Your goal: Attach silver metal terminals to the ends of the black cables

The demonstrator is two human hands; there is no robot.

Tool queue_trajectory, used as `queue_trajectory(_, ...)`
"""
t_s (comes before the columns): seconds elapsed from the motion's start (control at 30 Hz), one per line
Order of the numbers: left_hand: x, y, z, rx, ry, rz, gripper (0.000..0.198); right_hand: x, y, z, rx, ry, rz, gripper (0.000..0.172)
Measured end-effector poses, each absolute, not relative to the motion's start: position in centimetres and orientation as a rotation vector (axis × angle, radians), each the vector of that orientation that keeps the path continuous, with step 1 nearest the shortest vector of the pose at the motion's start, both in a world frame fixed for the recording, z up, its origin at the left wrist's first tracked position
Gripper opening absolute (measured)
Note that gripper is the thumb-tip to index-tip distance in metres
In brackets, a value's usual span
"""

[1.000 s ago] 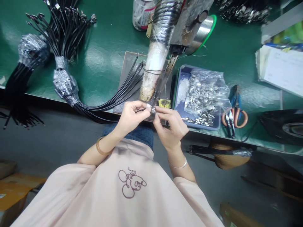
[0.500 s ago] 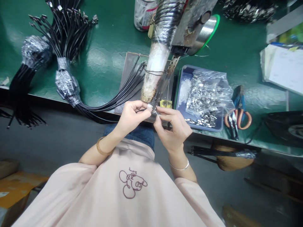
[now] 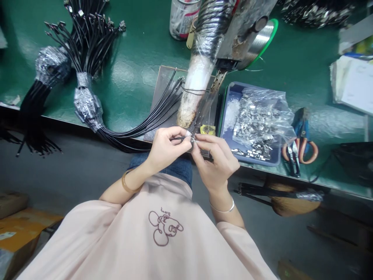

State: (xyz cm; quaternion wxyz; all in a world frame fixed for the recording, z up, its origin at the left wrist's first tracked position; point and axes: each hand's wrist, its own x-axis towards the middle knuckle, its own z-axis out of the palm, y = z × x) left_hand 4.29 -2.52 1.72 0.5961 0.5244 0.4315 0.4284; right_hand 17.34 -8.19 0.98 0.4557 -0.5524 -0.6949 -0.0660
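My left hand (image 3: pixel 166 147) pinches the end of a thin black cable (image 3: pixel 177 138) at the front edge of the green bench. My right hand (image 3: pixel 217 157) meets it fingertip to fingertip and pinches a small silver metal clip (image 3: pixel 193 140) against the cable end. The cable runs back into a fan of black cables (image 3: pixel 148 120) lying over a dark plate (image 3: pixel 163 83). Just beyond my fingers stands a foil- and plastic-wrapped tool (image 3: pixel 201 74) angled down toward them.
A blue tray (image 3: pixel 225 112) holds a clear bag of silver clips (image 3: pixel 259 120) to the right. Orange-handled snips (image 3: pixel 300 146) lie beyond it. Foil-bound cable bundles (image 3: pixel 83 101) lie at the left, a solder spool (image 3: pixel 262 37) behind the tool, papers (image 3: pixel 354 83) at far right.
Both hands stay pinched together at the cable end; the right fingertips have shifted slightly on the clip. The view has drifted a little to the left and up.
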Motion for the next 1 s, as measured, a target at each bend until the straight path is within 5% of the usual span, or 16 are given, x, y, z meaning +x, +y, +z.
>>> queue_trajectory(1.0,3.88,-2.49,1.19,1.179,1.013,0.895,0.009,17.71,-8.56,0.93,-1.379,-1.794,-0.137,0.017)
